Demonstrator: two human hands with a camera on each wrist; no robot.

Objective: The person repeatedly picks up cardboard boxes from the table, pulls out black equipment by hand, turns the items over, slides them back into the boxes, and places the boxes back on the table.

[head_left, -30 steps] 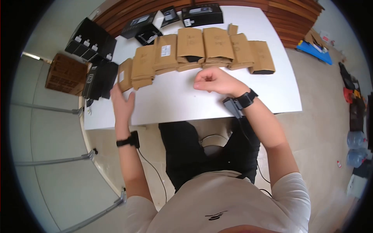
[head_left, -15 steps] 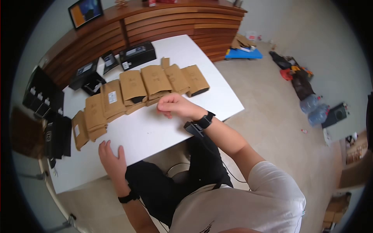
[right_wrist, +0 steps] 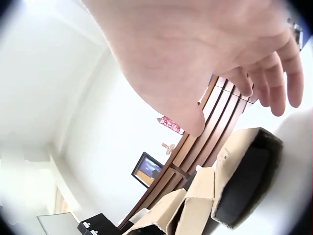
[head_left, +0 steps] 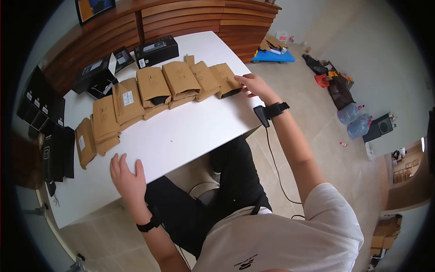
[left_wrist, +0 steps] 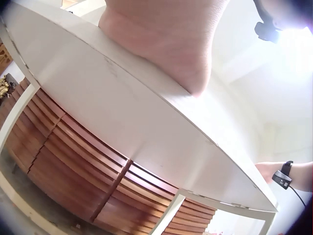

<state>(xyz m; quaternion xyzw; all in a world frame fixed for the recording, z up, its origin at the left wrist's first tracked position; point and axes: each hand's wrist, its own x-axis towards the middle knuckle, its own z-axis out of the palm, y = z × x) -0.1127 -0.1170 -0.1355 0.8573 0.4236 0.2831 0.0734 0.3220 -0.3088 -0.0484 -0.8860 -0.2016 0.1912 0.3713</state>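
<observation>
Several flat brown cardboard packets lie in a curved, overlapping row on the white table (head_left: 181,140). At the row's right end is a packet (head_left: 225,80) whose open end shows something black, seen close in the right wrist view as a packet (right_wrist: 244,178). Beside it the right hand (head_left: 257,87) hovers with fingers spread and holds nothing; in the right wrist view this hand (right_wrist: 195,54) is above the packets. The left hand (head_left: 129,179) rests at the table's front edge, fingers spread, near the leftmost packet (head_left: 85,141). In the left wrist view the hand (left_wrist: 166,44) shows only partly.
Black boxes (head_left: 156,51) stand along the table's back, with more black boxes (head_left: 43,102) at the left. Behind is a wooden cabinet (head_left: 181,20). On the floor at the right are a blue board (head_left: 274,56), bags and water bottles (head_left: 358,124).
The right hand has moved from before the middle packets to the row's right end, its fingers opening out. The left hand has come back from the leftmost packet to the front edge. The head view has turned.
</observation>
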